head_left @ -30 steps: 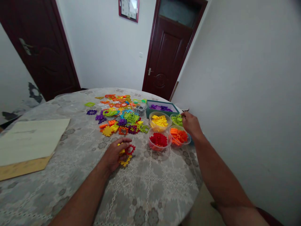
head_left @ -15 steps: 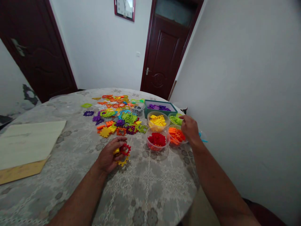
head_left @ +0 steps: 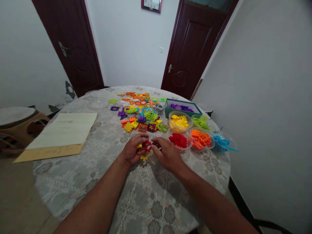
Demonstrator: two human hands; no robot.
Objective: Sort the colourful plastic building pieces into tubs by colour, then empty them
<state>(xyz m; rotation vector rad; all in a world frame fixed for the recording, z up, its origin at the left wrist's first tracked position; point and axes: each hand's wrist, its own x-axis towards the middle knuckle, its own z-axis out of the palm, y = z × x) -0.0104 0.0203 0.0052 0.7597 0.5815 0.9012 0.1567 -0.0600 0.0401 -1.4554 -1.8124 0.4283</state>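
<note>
Red pieces lie in a bowl (right hand beside it).

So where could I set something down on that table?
Bare tablecloth lies between the cream sheet and left forearm, and between left forearm and right forearm. Crowded: farther off, toothed pieces and, right of them, plastic bowls and a green box.
</note>
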